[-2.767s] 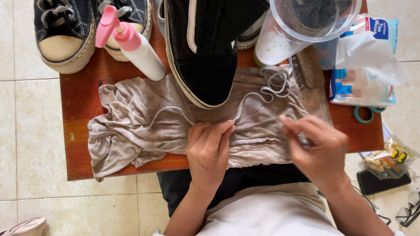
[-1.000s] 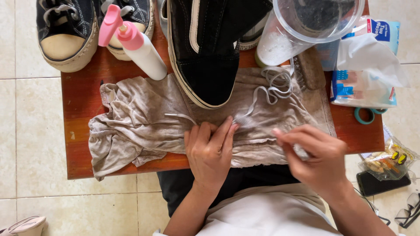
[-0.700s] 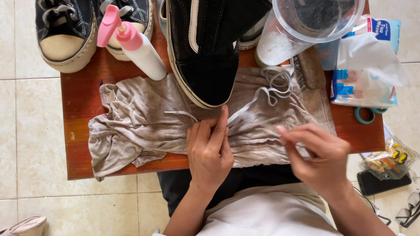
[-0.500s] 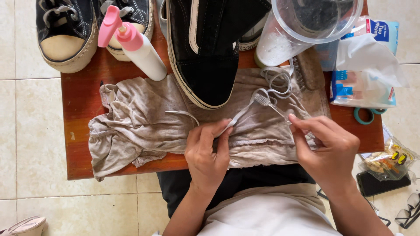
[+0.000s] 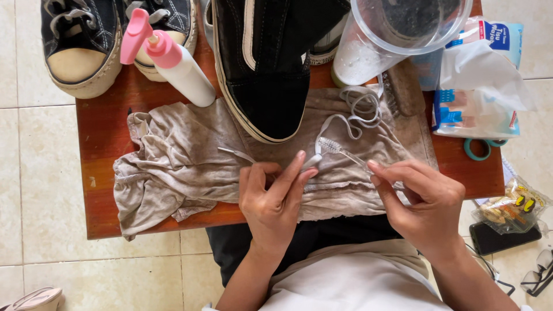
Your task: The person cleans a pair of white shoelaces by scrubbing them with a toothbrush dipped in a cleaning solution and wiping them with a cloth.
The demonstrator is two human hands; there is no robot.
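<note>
A: What has been moved since half a second ago?

B: The toothbrush (image 5: 345, 154) has been brought onto the shoelace (image 5: 337, 124), its bristled head set just beside the left fingertips.

A: How are the hands set?

B: The shoelace is pinched flat by the left hand (image 5: 272, 198), 2 fingers extended over it. The toothbrush handle is gripped by the right hand (image 5: 423, 198), fingers curled shut.

A: And beyond?

B: A grey cloth (image 5: 184, 167) is spread under both on the wooden table (image 5: 95, 173); farther off, a black shoe (image 5: 268, 63) and a pink-capped bottle (image 5: 173, 57) are seen.
</note>
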